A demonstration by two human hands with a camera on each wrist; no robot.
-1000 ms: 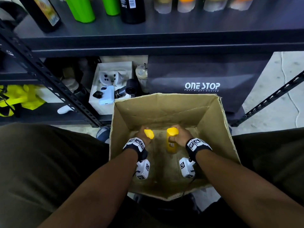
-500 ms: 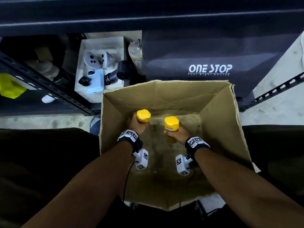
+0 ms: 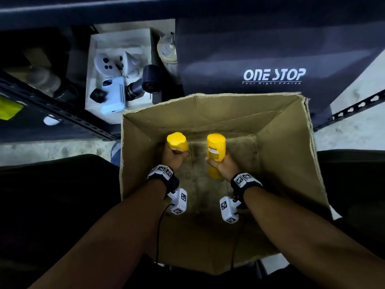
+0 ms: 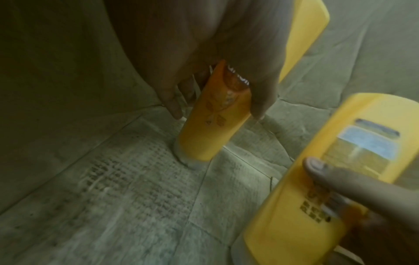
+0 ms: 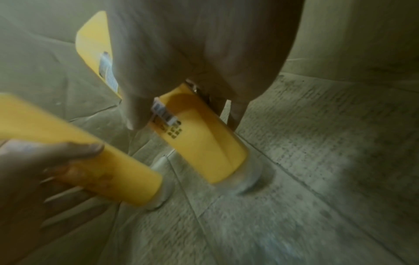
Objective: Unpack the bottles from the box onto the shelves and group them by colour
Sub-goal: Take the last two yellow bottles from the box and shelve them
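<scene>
Black wristbands (image 3: 170, 180) carry white marker-patterned camera blocks (image 3: 178, 202) with thin black cables (image 3: 159, 226).

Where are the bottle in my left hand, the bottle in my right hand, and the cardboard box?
Left-hand bottle (image 3: 177, 142): head view, yellow top.
Right-hand bottle (image 3: 215, 143): head view, upper body.
Cardboard box (image 3: 291, 163): head view, right inner wall.

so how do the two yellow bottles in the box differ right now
The left bottle is gripped by the left hand, while the right bottle is gripped by the right hand. In the head view the left bottle is mostly covered by its hand, whereas the right bottle shows a white label and most of its length. Both are yellow, held inside the cardboard box.
</scene>
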